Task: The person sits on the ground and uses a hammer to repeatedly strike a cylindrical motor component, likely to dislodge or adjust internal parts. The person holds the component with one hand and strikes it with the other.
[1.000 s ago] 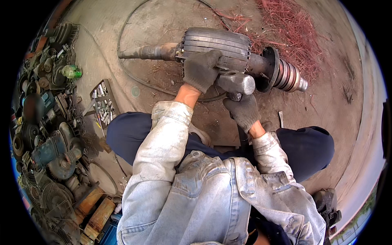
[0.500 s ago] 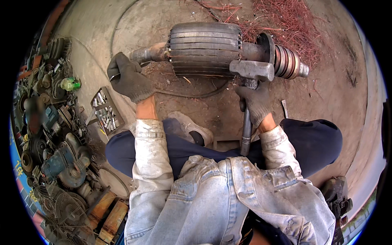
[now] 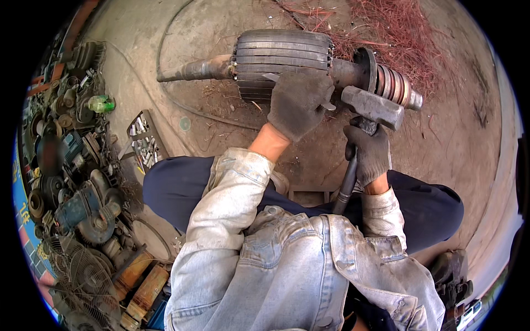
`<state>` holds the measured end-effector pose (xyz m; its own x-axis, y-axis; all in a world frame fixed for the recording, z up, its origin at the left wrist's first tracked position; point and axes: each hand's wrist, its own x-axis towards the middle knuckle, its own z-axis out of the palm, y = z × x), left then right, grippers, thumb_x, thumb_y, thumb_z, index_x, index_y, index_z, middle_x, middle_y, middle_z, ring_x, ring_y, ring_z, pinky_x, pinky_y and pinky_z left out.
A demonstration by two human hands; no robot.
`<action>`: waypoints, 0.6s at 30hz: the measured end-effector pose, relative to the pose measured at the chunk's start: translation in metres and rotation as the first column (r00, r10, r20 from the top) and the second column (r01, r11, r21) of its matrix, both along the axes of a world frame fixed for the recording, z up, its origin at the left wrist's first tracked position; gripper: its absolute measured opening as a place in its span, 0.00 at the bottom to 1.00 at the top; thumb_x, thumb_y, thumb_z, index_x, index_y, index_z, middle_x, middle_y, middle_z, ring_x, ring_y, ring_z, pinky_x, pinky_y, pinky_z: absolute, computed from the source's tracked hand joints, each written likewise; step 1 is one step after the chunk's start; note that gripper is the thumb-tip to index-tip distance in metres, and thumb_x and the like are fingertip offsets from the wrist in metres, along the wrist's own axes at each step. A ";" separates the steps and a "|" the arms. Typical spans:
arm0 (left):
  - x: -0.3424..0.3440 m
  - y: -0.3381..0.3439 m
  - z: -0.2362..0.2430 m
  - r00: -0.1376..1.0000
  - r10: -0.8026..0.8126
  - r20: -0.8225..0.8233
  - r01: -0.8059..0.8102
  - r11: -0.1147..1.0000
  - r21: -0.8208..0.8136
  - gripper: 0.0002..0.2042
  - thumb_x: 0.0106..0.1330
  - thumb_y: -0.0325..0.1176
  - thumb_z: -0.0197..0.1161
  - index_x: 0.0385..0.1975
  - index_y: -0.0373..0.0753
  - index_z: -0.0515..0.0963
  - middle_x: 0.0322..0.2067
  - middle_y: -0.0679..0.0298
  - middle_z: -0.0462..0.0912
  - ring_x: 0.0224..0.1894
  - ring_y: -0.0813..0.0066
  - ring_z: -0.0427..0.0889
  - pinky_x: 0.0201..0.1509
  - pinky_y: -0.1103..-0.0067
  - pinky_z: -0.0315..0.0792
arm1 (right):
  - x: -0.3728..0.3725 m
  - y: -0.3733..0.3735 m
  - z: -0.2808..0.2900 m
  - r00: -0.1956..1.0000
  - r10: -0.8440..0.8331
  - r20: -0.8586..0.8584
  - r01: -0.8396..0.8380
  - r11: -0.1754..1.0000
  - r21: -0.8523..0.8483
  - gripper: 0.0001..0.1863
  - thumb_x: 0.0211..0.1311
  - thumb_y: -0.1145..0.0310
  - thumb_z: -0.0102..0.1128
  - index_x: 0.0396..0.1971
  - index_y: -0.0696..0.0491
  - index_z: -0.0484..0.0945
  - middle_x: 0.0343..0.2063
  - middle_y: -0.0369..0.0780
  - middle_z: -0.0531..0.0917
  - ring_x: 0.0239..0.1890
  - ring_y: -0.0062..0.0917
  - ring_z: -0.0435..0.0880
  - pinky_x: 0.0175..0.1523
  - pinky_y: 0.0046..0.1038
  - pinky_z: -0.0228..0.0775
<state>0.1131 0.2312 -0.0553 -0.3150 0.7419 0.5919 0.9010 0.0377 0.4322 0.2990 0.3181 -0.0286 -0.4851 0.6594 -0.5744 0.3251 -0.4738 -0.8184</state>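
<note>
A wound-motor rotor [image 3: 281,52] with dark lengthwise slots lies on the ground before me, its bare shaft [image 3: 201,69] to the left and copper-coloured slip rings [image 3: 391,85] to the right. My left hand [image 3: 301,105], in a dark glove, is closed around a short metal chisel [image 3: 270,76] in front of the rotor's near side. The chisel's ends stick out on both sides of the fist; whether it touches the rotor I cannot tell. My gloved right hand [image 3: 367,151] grips a hammer [image 3: 372,107] high on its handle, the heavy steel head just above the fist, near the slip rings.
A case of sockets [image 3: 146,140] sits open by my left knee. Motor parts [image 3: 83,212], a fan guard [image 3: 77,276] and a green bottle [image 3: 101,103] crowd the left side. Red wire scraps [image 3: 395,33] are heaped beyond the rotor, and a cable [image 3: 160,49] curves across the ground.
My left hand has moved right, from beside the shaft's left end to in front of the rotor body. The right hand and hammer have shifted slightly right and down, the hammer head tilting.
</note>
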 end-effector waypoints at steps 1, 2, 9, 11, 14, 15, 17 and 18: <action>-0.001 0.005 -0.005 1.000 0.008 0.004 -0.008 1.000 0.011 0.12 0.60 0.29 0.71 0.44 0.43 0.83 0.33 0.61 0.86 0.34 0.57 0.86 0.41 0.65 0.76 | 0.000 0.002 -0.001 1.000 0.001 -0.003 -0.001 1.000 0.010 0.09 0.57 0.71 0.68 0.35 0.56 0.78 0.20 0.35 0.77 0.13 0.20 0.74 0.19 0.25 0.64; -0.004 0.009 -0.007 1.000 0.015 0.008 -0.015 1.000 0.022 0.12 0.61 0.29 0.71 0.44 0.43 0.83 0.33 0.61 0.87 0.34 0.57 0.86 0.41 0.65 0.76 | 0.000 0.003 0.000 1.000 0.001 -0.005 0.000 1.000 0.020 0.08 0.57 0.72 0.68 0.33 0.56 0.78 0.20 0.35 0.78 0.13 0.20 0.74 0.19 0.25 0.64; -0.025 -0.010 0.023 0.999 0.046 0.005 -0.045 0.998 -0.044 0.08 0.62 0.29 0.70 0.40 0.42 0.83 0.32 0.59 0.87 0.32 0.56 0.86 0.36 0.66 0.77 | -0.022 -0.023 0.036 0.997 -0.036 -0.064 0.039 0.999 0.035 0.08 0.57 0.75 0.69 0.36 0.56 0.79 0.21 0.35 0.78 0.16 0.19 0.76 0.21 0.23 0.66; -0.030 -0.015 0.030 0.999 0.015 0.029 -0.014 0.999 -0.038 0.07 0.62 0.30 0.69 0.39 0.42 0.82 0.30 0.60 0.86 0.31 0.56 0.86 0.34 0.65 0.76 | -0.024 -0.029 0.048 0.991 -0.079 -0.109 0.087 0.994 0.067 0.09 0.58 0.76 0.69 0.37 0.57 0.79 0.22 0.35 0.78 0.17 0.19 0.76 0.21 0.23 0.66; -0.029 -0.011 0.030 0.999 0.023 -0.026 -0.024 0.999 -0.049 0.07 0.62 0.31 0.69 0.38 0.42 0.81 0.28 0.60 0.85 0.29 0.57 0.85 0.32 0.65 0.76 | -0.013 -0.027 0.068 0.980 -0.131 -0.149 0.145 0.986 0.084 0.09 0.58 0.77 0.68 0.38 0.56 0.80 0.22 0.35 0.79 0.17 0.19 0.76 0.21 0.22 0.65; -0.027 -0.007 0.026 0.998 0.032 -0.060 -0.035 0.998 -0.055 0.07 0.62 0.31 0.68 0.38 0.42 0.81 0.27 0.60 0.84 0.28 0.57 0.85 0.32 0.65 0.76 | -0.007 -0.024 0.069 0.977 -0.144 -0.156 0.160 0.983 0.096 0.09 0.58 0.78 0.67 0.38 0.57 0.80 0.22 0.36 0.79 0.16 0.19 0.75 0.21 0.23 0.64; -0.026 -0.001 0.016 0.996 0.067 -0.057 -0.069 0.997 -0.043 0.07 0.62 0.32 0.68 0.38 0.42 0.81 0.26 0.60 0.84 0.28 0.57 0.85 0.32 0.65 0.76 | 0.000 -0.019 0.066 0.970 -0.172 -0.169 0.193 0.974 0.120 0.10 0.57 0.80 0.65 0.40 0.58 0.80 0.23 0.36 0.79 0.16 0.19 0.74 0.20 0.23 0.62; -0.028 0.001 0.010 0.995 0.084 -0.055 -0.086 0.996 -0.038 0.08 0.62 0.33 0.68 0.38 0.42 0.81 0.26 0.60 0.84 0.28 0.56 0.85 0.32 0.66 0.76 | -0.003 -0.017 0.060 0.983 -0.111 -0.146 0.130 0.984 0.124 0.10 0.57 0.79 0.67 0.39 0.57 0.80 0.23 0.35 0.79 0.16 0.18 0.74 0.20 0.23 0.62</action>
<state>0.0850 0.2325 -0.0450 -0.3467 0.7372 0.5799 0.9155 0.1314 0.3802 0.2958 0.3014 0.0315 -0.4658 0.7833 -0.4117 0.1522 -0.3873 -0.9093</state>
